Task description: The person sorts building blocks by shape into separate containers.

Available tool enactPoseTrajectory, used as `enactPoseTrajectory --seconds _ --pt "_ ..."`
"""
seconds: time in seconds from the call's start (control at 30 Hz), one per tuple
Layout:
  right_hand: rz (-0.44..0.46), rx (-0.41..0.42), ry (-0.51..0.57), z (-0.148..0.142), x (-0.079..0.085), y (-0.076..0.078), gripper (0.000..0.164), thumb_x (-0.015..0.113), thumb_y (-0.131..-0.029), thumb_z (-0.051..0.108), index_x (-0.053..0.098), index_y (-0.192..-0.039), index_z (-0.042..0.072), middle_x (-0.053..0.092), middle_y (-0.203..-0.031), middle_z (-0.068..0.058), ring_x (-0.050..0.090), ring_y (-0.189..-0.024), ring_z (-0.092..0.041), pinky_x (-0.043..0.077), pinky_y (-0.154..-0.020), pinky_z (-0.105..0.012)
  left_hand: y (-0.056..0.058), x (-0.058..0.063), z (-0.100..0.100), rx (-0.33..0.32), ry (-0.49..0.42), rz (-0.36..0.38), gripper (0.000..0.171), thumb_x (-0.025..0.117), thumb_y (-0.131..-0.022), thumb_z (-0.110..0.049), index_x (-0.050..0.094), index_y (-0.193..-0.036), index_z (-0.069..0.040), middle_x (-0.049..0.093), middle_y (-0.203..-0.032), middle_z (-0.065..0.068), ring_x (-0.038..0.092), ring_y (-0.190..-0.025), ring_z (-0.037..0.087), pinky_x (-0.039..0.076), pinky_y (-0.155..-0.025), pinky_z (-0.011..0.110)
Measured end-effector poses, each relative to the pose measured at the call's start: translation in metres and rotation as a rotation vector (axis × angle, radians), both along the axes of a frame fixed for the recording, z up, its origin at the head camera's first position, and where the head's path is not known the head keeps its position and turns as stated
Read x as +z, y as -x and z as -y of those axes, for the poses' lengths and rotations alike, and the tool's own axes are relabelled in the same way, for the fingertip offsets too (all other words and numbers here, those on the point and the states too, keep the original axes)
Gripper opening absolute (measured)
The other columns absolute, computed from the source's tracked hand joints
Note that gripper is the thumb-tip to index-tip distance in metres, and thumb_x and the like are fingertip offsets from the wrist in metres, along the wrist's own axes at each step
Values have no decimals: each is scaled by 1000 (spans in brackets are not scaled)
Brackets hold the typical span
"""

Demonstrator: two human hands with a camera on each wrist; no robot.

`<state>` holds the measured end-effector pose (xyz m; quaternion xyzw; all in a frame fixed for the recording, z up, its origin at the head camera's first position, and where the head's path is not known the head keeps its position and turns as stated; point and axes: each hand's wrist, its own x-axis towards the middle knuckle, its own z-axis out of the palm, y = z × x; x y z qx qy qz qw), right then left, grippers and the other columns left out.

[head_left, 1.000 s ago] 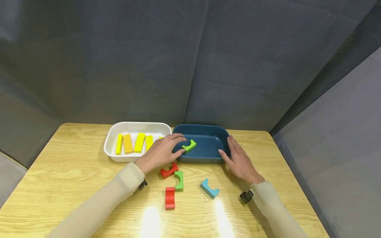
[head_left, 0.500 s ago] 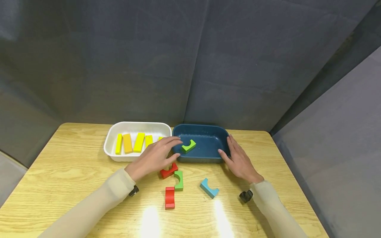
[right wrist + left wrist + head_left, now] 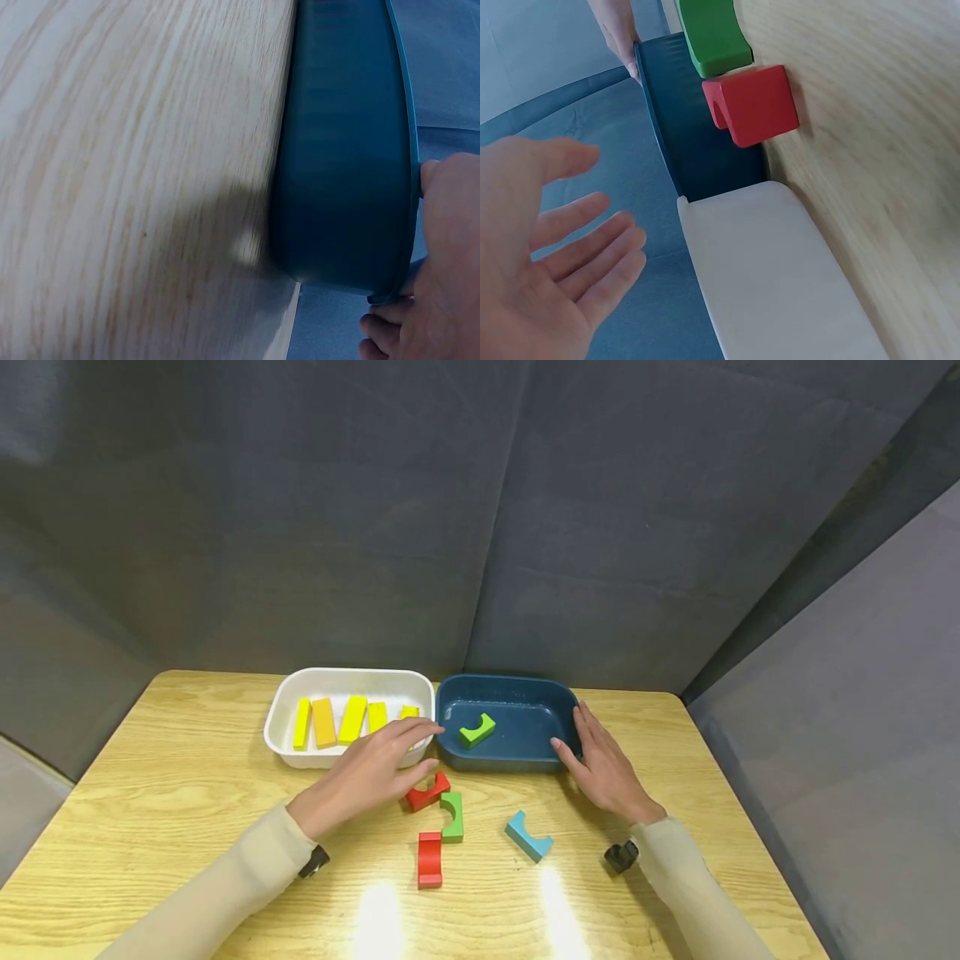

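My left hand [image 3: 367, 772] hovers over the front right corner of the white tray [image 3: 315, 761], fingers spread and holding nothing. The left wrist view also shows its palm and loosely bent fingers bare. My right hand [image 3: 607, 772] grips the right end of the dark blue tray [image 3: 502, 765], thumb over the front rim and fingers along the side. Inside that tray, near its left end, lies a light green arch block [image 3: 477, 732]. Just below my left hand, a red arch block [image 3: 429, 793] rests on the table, partly covered by the thumb in the head view.
Several yellow and orange-yellow blocks [image 3: 324, 723] lie in the white tray, which stands beside the blue one. In front are a green arch block [image 3: 454, 827], a second red arch block [image 3: 430, 860] and a light blue one [image 3: 529, 837]. Grey cloth [image 3: 480, 527] surrounds the table.
My left hand has drawn back left and toward me from the blue tray, leaving the light green arch block lying there. The right hand keeps its place.
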<state>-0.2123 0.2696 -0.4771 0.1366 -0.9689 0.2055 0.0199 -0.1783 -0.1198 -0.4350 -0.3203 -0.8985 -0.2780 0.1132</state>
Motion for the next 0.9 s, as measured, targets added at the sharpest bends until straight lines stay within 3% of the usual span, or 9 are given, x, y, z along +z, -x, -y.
enactPoseTrajectory --seconds 0.27,0.4,0.57,0.8,0.9 --pt "2 -2 2 0 -1 0 85 40 -114 56 13 -171 -1 3 -180 -15 14 -164 -43 16 -130 -64 -17 0 12 22 9 25 52 80 -99 -34 68 -144 -10 67 -145 8 66 -131 27 58 -104 46" --pt "-1 -3 3 -1 -1 1 85 40 -114 56 13 -171 0 3 -180 -15 14 -164 -43 17 -130 -64 -27 -1 16 27 13 21 52 81 -98 -33 68 -144 -11 68 -144 8 66 -130 28 60 -101 46" --pt "0 -7 4 -1 -1 2 85 40 -114 57 13 -171 0 3 -180 -14 13 -164 -42 16 -130 -64 -38 -5 20 5 9 24 52 81 -96 -36 69 -143 -15 70 -142 5 69 -127 26 61 -99 44" --pt "-1 -8 4 0 -1 2 85 40 -114 57 13 -171 0 3 -180 -15 15 -164 -44 16 -130 -64 -58 -10 23 -16 28 98 61 78 -96 -47 65 -148 -18 63 -151 3 63 -135 26 59 -104 50" --pt "-3 -9 6 0 -1 1 85 41 -114 57 13 -171 0 4 -180 -15 15 -164 -43 16 -130 -63 -66 -13 23 -31 38 106 61 78 -96 -48 64 -148 -19 64 -149 1 66 -130 23 61 -100 48"
